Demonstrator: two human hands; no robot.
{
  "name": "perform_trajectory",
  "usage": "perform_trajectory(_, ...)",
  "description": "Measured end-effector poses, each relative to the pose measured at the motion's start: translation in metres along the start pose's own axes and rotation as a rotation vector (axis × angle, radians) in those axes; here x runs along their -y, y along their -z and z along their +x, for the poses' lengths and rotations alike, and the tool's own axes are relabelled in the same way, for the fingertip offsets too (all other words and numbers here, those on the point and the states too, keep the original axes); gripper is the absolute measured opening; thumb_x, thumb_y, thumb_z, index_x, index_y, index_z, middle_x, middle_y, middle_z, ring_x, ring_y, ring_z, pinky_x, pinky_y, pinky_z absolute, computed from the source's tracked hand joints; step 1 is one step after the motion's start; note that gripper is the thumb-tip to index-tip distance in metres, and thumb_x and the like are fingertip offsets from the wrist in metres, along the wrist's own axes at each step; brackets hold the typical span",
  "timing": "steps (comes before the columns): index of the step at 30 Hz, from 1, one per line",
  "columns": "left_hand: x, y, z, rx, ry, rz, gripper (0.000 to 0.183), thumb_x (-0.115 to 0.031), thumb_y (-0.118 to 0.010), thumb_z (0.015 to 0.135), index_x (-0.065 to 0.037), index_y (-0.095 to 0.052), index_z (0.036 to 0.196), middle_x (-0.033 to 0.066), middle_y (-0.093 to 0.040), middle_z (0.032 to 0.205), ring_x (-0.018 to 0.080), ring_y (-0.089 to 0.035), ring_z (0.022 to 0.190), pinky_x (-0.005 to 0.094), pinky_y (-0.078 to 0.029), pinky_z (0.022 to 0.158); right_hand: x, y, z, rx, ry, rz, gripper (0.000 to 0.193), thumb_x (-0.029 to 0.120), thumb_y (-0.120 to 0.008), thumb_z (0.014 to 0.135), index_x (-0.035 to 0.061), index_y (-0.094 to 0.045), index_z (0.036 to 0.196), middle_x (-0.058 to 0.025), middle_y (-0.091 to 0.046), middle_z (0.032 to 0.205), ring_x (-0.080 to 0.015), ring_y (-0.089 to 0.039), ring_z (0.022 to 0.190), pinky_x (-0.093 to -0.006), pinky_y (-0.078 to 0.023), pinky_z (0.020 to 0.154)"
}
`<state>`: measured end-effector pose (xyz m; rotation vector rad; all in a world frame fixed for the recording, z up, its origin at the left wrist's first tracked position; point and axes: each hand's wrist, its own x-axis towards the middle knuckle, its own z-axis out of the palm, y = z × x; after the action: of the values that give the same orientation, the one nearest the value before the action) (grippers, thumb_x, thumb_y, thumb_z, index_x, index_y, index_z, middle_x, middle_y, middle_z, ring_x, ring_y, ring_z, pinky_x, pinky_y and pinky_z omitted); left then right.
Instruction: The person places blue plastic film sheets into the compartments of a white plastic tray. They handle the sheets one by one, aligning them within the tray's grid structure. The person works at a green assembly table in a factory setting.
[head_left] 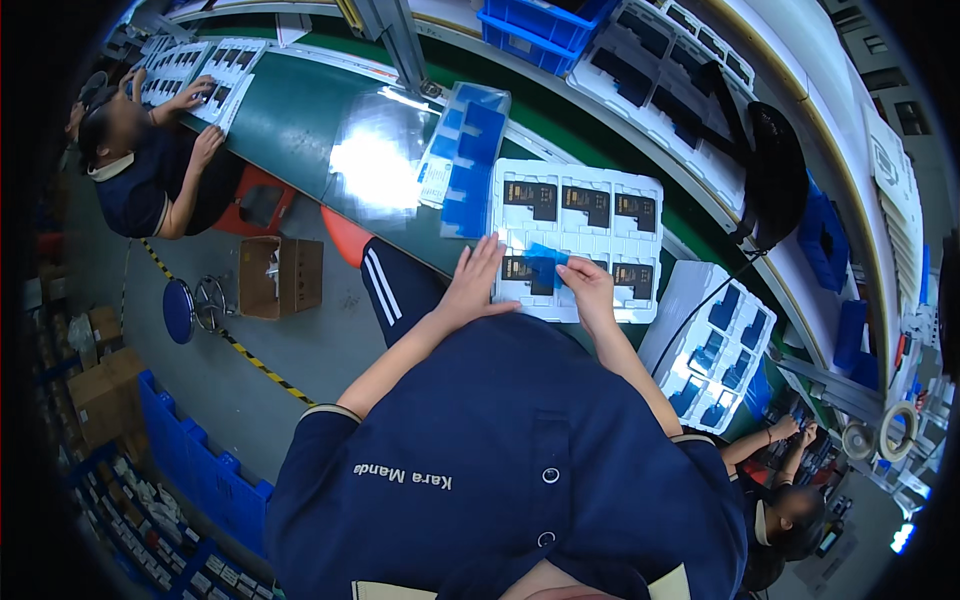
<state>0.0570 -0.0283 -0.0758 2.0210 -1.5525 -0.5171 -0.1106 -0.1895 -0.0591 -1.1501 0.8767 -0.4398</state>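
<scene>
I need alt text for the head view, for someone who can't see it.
A person's right hand pinches blue film over a white tray of flat black L-shaped pieces; the left hand is at its left edge. Another person sits farther left along the green workbench.
</scene>
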Motion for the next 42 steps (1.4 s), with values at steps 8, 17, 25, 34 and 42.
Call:
perform_trajectory(8,0.004,-0.011,-0.012,-0.010,-0.017,0.129,0.100,-0.055,-0.071,0.069,0.000,-0.026,0.140,0.0160,-0.024,0.148,0.0308,-0.018,0.139,0.0536,-0.014,0.110,-0.028,0.004,0.007,0.021,-0.057,0.050,0.028,-0.004,-0.069,0.077,-0.0034,-0.060,0.103,-0.0043,-0.063,0.087,-0.0060,-0.058,0.077,-0.0169,-0.048,0.068)
perform_trajectory(17,0.000,-0.012,-0.017,-0.069,0.039,0.019,0.089,-0.052,-0.073,0.068,0.000,-0.035,0.129,0.0153,-0.028,0.146,0.0310,-0.019,0.139,0.0526,-0.010,0.111,-0.029,0.001,0.011,-0.043,-0.040,-0.087,0.025,-0.001,-0.073,0.074,-0.0039,-0.063,0.097,-0.0050,-0.064,0.083,-0.0069,-0.059,0.072,-0.0178,-0.049,0.065)
perform_trajectory(25,0.001,-0.013,-0.017,-0.083,0.016,0.018,0.077,-0.049,-0.074,0.068,-0.002,-0.040,0.120,0.0171,-0.029,0.146,0.0326,-0.020,0.138,0.0531,-0.011,0.111,-0.033,0.001,0.011,-0.067,0.015,-0.145,0.024,0.001,-0.074,0.073,-0.0046,-0.064,0.094,-0.0068,-0.065,0.082,-0.0086,-0.061,0.072,-0.0197,-0.050,0.066)
perform_trajectory(34,-0.002,-0.013,-0.018,-0.060,-0.010,0.045,0.072,-0.049,-0.071,0.072,-0.009,-0.046,0.127,0.0183,-0.026,0.147,0.0332,-0.020,0.138,0.0539,-0.013,0.110,-0.040,0.001,0.012,-0.090,0.062,-0.167,0.022,0.003,-0.074,0.073,-0.0030,-0.066,0.092,-0.0058,-0.066,0.080,-0.0085,-0.061,0.071,-0.0201,-0.050,0.065)
perform_trajectory(42,-0.003,-0.010,-0.016,-0.005,-0.030,0.108,0.064,-0.051,-0.066,0.076,-0.020,-0.050,0.130,0.0185,-0.023,0.148,0.0330,-0.019,0.139,0.0534,-0.014,0.110,-0.044,-0.003,0.012,-0.129,0.152,-0.349,0.020,0.006,-0.074,0.073,-0.0022,-0.067,0.090,-0.0070,-0.067,0.078,-0.0088,-0.062,0.068,-0.0219,-0.051,0.064)
